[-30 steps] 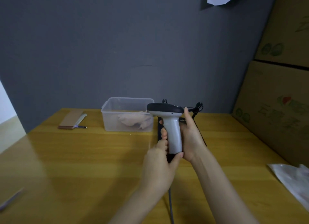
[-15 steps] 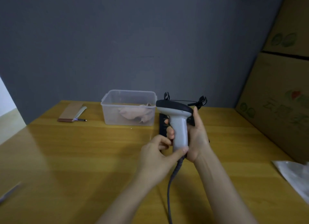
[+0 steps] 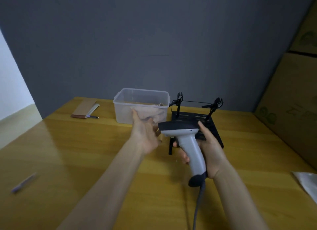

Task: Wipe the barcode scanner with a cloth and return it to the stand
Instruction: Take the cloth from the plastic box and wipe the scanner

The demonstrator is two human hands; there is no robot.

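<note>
A grey barcode scanner [image 3: 189, 144] with a black head and a grey cable hangs above the wooden table [image 3: 68, 152]. My right hand [image 3: 208, 149] is wrapped around its handle. Just left of the scanner's head, my left hand [image 3: 145, 132] is empty with its fingers spread, in front of a clear plastic box [image 3: 142, 95]. A pale pink cloth [image 3: 154, 112] lies crumpled inside that box. The black stand [image 3: 210, 125], with two clip arms and a wire bar, sits on the table behind the scanner; its front is partly hidden by the scanner and my right hand.
A brown notebook with a pen [image 3: 84, 108] lies at the table's far left. Another pen [image 3: 24, 182] rests near the left edge. Stacked cardboard boxes [image 3: 295, 92] rise on the right, and a shiny plastic bag [image 3: 307, 181] lies at the right edge. A grey wall stands behind.
My left hand has let go of the scanner's handle and moved up-left toward the clear box. My right hand has tilted the scanner and brought it lower, uncovering the stand.
</note>
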